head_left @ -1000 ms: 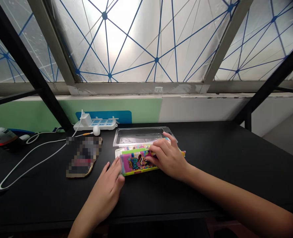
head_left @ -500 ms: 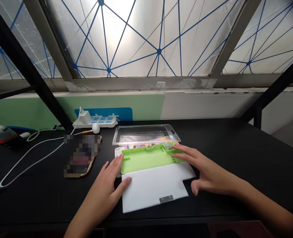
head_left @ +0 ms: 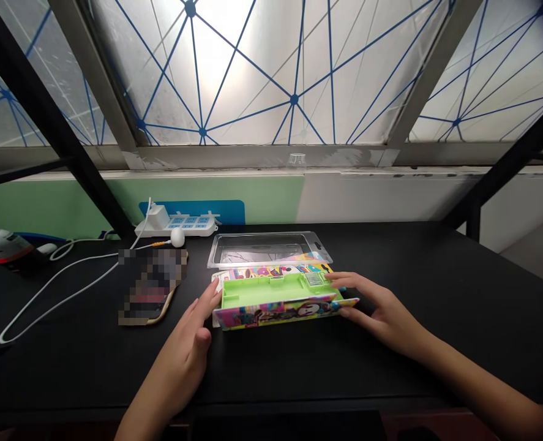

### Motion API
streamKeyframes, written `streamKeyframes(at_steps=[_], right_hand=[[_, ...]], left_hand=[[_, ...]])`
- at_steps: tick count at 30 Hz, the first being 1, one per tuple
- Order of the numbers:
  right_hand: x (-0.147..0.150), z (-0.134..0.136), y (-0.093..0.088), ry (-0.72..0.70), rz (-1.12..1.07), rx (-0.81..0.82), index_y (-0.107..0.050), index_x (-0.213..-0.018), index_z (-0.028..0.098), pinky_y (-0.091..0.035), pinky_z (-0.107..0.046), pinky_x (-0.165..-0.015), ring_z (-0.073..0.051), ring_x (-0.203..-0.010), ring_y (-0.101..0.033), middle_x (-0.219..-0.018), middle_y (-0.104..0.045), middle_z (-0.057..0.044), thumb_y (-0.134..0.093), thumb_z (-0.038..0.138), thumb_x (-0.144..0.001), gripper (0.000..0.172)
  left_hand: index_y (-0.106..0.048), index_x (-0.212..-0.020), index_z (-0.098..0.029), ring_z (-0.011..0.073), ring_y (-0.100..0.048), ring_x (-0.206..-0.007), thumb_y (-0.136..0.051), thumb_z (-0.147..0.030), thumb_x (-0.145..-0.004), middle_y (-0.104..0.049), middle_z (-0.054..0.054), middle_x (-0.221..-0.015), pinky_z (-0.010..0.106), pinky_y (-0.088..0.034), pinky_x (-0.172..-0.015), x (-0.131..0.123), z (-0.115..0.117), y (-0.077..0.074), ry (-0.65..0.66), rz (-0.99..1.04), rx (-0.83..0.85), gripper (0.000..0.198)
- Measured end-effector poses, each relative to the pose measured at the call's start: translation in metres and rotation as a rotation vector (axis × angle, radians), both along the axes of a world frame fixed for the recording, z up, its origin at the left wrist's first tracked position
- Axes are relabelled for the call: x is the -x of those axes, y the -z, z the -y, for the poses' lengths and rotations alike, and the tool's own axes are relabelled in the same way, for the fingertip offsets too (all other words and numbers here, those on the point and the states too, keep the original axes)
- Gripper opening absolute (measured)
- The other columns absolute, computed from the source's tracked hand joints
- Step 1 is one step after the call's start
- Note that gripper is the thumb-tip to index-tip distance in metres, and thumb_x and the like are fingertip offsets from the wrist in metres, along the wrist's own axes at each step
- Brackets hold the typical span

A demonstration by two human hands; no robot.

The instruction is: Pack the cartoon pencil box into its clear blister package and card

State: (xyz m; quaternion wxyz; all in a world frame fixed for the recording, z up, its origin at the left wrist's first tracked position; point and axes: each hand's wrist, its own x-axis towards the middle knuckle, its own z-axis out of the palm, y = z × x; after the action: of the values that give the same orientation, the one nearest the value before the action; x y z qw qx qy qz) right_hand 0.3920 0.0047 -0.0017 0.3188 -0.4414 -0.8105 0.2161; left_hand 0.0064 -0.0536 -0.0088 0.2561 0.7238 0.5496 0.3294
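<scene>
A pencil case with a light-green plastic tray (head_left: 262, 290) lies at the middle of the desk. Its lid (head_left: 280, 313), printed in bright cartoon colours, stands raised along the near side and hides the tray's lower front. At the case's left end rests my left hand (head_left: 186, 343), its fingers stretched along the edge and its thumb apart. My right hand (head_left: 381, 309) grips the right end, thumb at the lid's corner and fingers on the tray's end. Under and behind the case lies a colourful printed sheet (head_left: 262, 270). A clear plastic package (head_left: 322, 248) sits just beyond it.
To the left lie a phone (head_left: 154, 288) and a looping white cable (head_left: 53, 288). A white power strip (head_left: 198, 225) stands against the wall. A bottle (head_left: 2, 246) is at the far left. Black frame bars (head_left: 64, 141) slant down at both sides of the black desk (head_left: 390, 392).
The lid, lying flat toward me with its white inside showing, has swung up, and its printed outside now faces me. My right thumb has come to the lid's corner; my left thumb has left the lid.
</scene>
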Motion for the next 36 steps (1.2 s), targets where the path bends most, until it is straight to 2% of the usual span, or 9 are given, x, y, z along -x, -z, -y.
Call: streamKeyframes(at_steps=[4, 10, 16, 20, 23, 26, 28, 32, 36], right_hand=[[0.003, -0.001, 0.003, 0.011, 0.012, -0.019, -0.053, -0.135, 0.029, -0.045, -0.052, -0.112, -0.032, -0.138, -0.051, -0.145, -0.057, -0.012, -0.064, 0.044, -0.095, 0.044], [0.006, 0.001, 0.004, 0.002, 0.089, 0.107, -0.032, -0.155, 0.029, -0.039, -0.055, -0.117, -0.033, -0.145, -0.044, -0.16, -0.042, -0.014, -0.066, 0.047, -0.093, 0.073], [0.003, 0.0, 0.008, 0.011, 0.035, 0.016, -0.048, -0.144, 0.027, -0.043, -0.055, -0.115, -0.035, -0.14, -0.05, -0.151, -0.053, -0.014, -0.08, 0.048, -0.08, 0.074], [0.004, -0.005, -0.004, -0.008, -0.061, -0.107, -0.054, -0.138, 0.031, -0.044, -0.053, -0.115, -0.033, -0.138, -0.052, -0.15, -0.055, -0.01, -0.083, 0.042, -0.078, 0.067], [0.009, -0.025, -0.021, -0.007, -0.132, -0.139, -0.056, -0.135, 0.031, -0.044, -0.054, -0.115, -0.033, -0.137, -0.053, -0.147, -0.056, -0.009, -0.083, 0.042, -0.079, 0.064], [0.017, -0.061, -0.033, -0.006, -0.17, -0.135, -0.059, -0.129, 0.028, -0.047, -0.053, -0.113, -0.034, -0.133, -0.056, -0.147, -0.055, -0.011, -0.083, 0.045, -0.077, 0.06], [0.022, -0.086, -0.033, 0.002, -0.16, -0.132, -0.06, -0.127, 0.026, -0.047, -0.053, -0.112, -0.033, -0.13, -0.058, -0.146, -0.055, -0.012, -0.083, 0.045, -0.077, 0.058], [0.03, -0.116, -0.02, 0.008, -0.137, -0.157, -0.06, -0.127, 0.024, -0.047, -0.054, -0.111, -0.033, -0.131, -0.057, -0.143, -0.055, -0.014, -0.081, 0.044, -0.078, 0.056], [0.03, -0.116, -0.003, 0.001, -0.051, -0.154, -0.057, -0.131, 0.025, -0.044, -0.055, -0.113, -0.033, -0.135, -0.054, -0.146, -0.055, -0.014, -0.076, 0.046, -0.084, 0.055]], left_hand=[[-0.024, -0.162, -0.029, 0.029, -0.036, -0.151, -0.037, -0.062, -0.102, -0.038, 0.007, -0.164, 0.049, -0.034, -0.12, -0.005, -0.001, -0.003, -0.088, -0.065, 0.044, 0.069], [-0.016, -0.162, -0.033, 0.0259, -0.052, -0.14, -0.048, -0.047, -0.102, -0.059, 0.005, -0.149, 0.046, -0.042, -0.114, -0.009, -0.003, -0.005, -0.077, -0.09, 0.03, 0.069], [-0.025, -0.159, -0.036, 0.0278, -0.067, -0.119, -0.064, -0.05, -0.095, -0.068, 0.006, -0.136, 0.042, -0.054, -0.1, -0.004, -0.001, 0.003, -0.046, -0.167, -0.238, 0.076], [-0.039, -0.151, -0.032, 0.0302, -0.064, -0.122, -0.066, -0.053, -0.093, -0.064, 0.01, -0.137, 0.047, -0.05, -0.106, -0.004, -0.007, -0.008, -0.039, -0.209, -0.474, 0.068], [-0.037, -0.152, -0.027, 0.0324, -0.058, -0.129, -0.064, -0.052, -0.094, -0.058, 0.014, -0.143, 0.05, -0.049, -0.107, -0.008, -0.03, -0.029, -0.025, -0.249, -0.492, 0.068], [-0.032, -0.153, -0.02, 0.0335, -0.055, -0.131, -0.064, -0.046, -0.095, -0.057, 0.018, -0.141, 0.051, -0.047, -0.108, -0.017, -0.071, -0.049, -0.028, -0.287, -0.497, 0.071], [-0.039, -0.148, -0.016, 0.0343, -0.051, -0.133, -0.065, -0.042, -0.095, -0.055, 0.019, -0.142, 0.052, -0.043, -0.112, -0.023, -0.1, -0.054, -0.025, -0.312, -0.52, 0.065], [-0.047, -0.142, -0.013, 0.0344, -0.052, -0.13, -0.064, -0.037, -0.096, -0.058, 0.02, -0.136, 0.052, -0.043, -0.111, -0.025, -0.134, -0.042, -0.114, -0.314, -0.553, 0.054], [-0.049, -0.141, -0.016, 0.0344, -0.057, -0.122, -0.066, -0.047, -0.093, -0.062, 0.018, -0.13, 0.052, -0.048, -0.103, -0.013, -0.132, -0.027, -0.115, -0.357, -0.441, 0.06]])
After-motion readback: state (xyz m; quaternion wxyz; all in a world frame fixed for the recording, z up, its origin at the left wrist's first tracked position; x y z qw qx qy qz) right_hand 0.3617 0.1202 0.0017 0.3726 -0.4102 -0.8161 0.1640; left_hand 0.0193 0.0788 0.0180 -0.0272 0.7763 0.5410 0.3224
